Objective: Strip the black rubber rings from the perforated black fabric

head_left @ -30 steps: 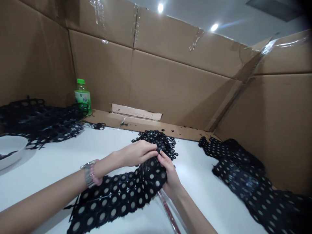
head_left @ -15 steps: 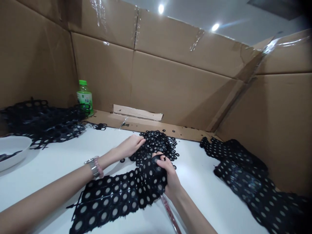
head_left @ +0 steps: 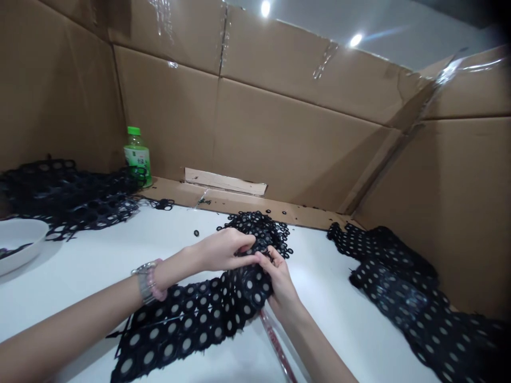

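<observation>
A black rubber sheet [head_left: 186, 322] dotted with round pale openings lies across the white table, its far end bunched up. That raised end is gripped by my right hand [head_left: 282, 284], thumb and fingers closed on it. My left hand [head_left: 225, 250] reaches over the sheet, its fingers pinched together at the top edge against my right thumb. What is between the left fingertips is hidden. Just behind both hands sits a heap of small black rubber rings [head_left: 259, 226], partly covered by my left hand. One loose ring [head_left: 196, 233] lies left of the heap.
Black net-like scrap [head_left: 80, 199] is piled at left, near a green bottle [head_left: 138, 159] and a white bowl [head_left: 30, 244]. More dotted black sheets [head_left: 399, 287] lie at right. A red-patterned clear strip [head_left: 275, 343] runs below my right hand. Cardboard walls [head_left: 295, 143] enclose the table.
My left hand has moved right, from the left side of the ring heap to the sheet's edge, meeting my right fingertips. My right hand keeps its hold on the sheet.
</observation>
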The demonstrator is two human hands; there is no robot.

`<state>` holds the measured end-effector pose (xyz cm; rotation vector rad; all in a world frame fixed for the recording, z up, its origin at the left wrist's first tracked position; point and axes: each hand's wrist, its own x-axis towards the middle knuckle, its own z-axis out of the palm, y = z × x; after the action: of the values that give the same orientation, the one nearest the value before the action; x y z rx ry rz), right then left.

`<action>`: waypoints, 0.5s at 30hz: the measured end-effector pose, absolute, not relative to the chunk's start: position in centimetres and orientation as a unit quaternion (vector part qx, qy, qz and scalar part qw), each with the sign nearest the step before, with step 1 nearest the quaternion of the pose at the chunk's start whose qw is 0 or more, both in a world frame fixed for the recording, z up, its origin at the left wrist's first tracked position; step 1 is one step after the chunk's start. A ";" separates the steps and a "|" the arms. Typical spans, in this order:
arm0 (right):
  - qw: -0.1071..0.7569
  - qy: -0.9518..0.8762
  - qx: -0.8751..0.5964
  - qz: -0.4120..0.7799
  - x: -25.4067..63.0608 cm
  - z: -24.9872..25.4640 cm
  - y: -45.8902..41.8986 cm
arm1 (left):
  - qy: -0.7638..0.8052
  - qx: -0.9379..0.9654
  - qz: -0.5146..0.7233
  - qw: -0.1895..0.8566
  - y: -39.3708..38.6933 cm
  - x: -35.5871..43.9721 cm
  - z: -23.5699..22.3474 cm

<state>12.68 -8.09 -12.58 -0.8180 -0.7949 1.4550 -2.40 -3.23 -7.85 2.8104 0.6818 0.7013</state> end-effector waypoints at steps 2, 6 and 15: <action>0.606 -0.346 -0.351 0.624 12.9 -12.7 -7.9 | 0.251 0.939 0.216 0.089 -3.2 -2.3 -8.0; 0.609 -0.382 -0.390 0.575 13.2 -12.9 -7.6 | 0.278 0.942 0.184 0.044 -3.2 -2.2 -8.5; 0.632 -0.506 -0.469 0.352 12.8 -12.9 -8.0 | 0.331 0.928 0.169 -0.018 -3.2 -1.5 -11.1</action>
<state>12.79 -8.02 -12.86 -1.0735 -1.1588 0.8045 -1.49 -3.24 -11.09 2.9510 1.0521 0.5360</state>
